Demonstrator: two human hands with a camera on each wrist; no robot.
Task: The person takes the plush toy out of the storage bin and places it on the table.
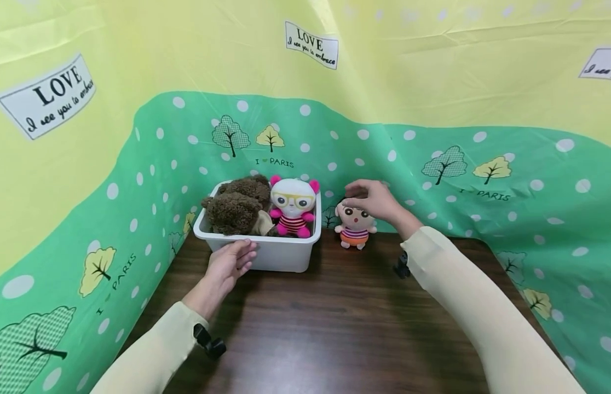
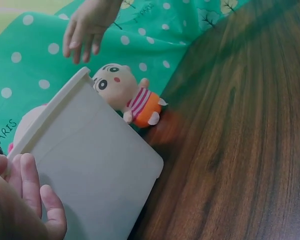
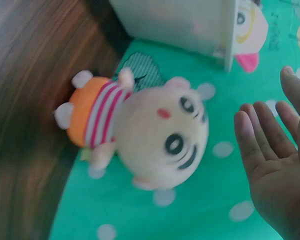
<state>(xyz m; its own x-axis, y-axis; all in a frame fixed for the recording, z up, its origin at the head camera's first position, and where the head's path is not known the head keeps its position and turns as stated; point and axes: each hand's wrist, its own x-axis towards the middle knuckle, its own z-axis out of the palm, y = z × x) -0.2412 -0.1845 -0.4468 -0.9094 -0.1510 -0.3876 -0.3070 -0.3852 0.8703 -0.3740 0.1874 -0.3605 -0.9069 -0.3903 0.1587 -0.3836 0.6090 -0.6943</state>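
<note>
R hand (image 1: 376, 200), thumb & fingers wide apart w/ nothing btwn them, hangs by the head of the doll (image 1: 356, 227) w/o touching; prob. best to lower it & close gently round head or torso, clear of the tub (image 1: 281, 254). L hand (image 1: 226, 265) is at the tub's near rim, can't tell if pinching or just resting. Doll's right of ctr in head view, just beside the tub, upright on table (image 1: 310, 328): long axis approx. vert., head up, face twd cam.
</note>
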